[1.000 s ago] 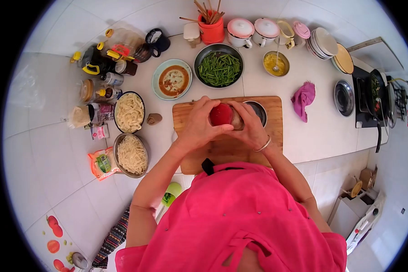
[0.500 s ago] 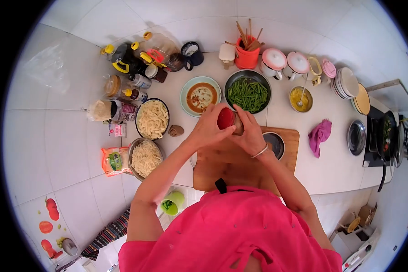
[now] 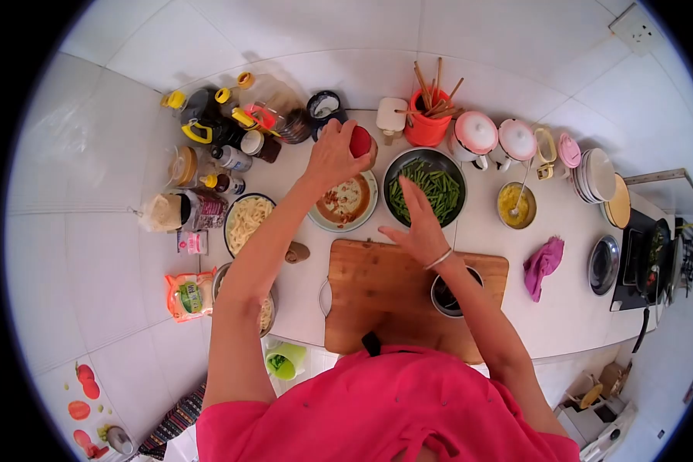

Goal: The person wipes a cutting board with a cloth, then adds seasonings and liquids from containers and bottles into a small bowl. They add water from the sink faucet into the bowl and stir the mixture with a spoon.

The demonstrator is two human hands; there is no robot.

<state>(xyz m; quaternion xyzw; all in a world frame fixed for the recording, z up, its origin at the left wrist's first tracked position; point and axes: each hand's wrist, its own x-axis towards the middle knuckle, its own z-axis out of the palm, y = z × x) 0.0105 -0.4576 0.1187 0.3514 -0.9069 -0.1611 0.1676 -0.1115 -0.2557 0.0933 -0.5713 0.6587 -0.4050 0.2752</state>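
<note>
My left hand (image 3: 335,156) grips a jar with a red lid (image 3: 360,142), held above the back edge of a plate with reddish-brown sauce (image 3: 346,202). Its fingers wrap round the jar near a dark blue mug (image 3: 325,106). My right hand (image 3: 421,228) is empty, with thumb and fingers spread, over the front edge of a pan of cut green beans (image 3: 431,187). Below it, a small dark bowl (image 3: 448,296) sits on the right part of the wooden cutting board (image 3: 377,292).
Bottles (image 3: 208,115) and noodle bowls (image 3: 248,219) line the left. A red chopstick holder (image 3: 426,127), lidded pots (image 3: 476,132) and stacked bowls (image 3: 595,175) stand behind. A yellow-filled bowl (image 3: 516,205), purple cloth (image 3: 544,268) and stove (image 3: 635,254) are to the right.
Both hands held the jar together over the board. My right hand has let go and opened; my left has carried the jar back and left. The camera view has shifted.
</note>
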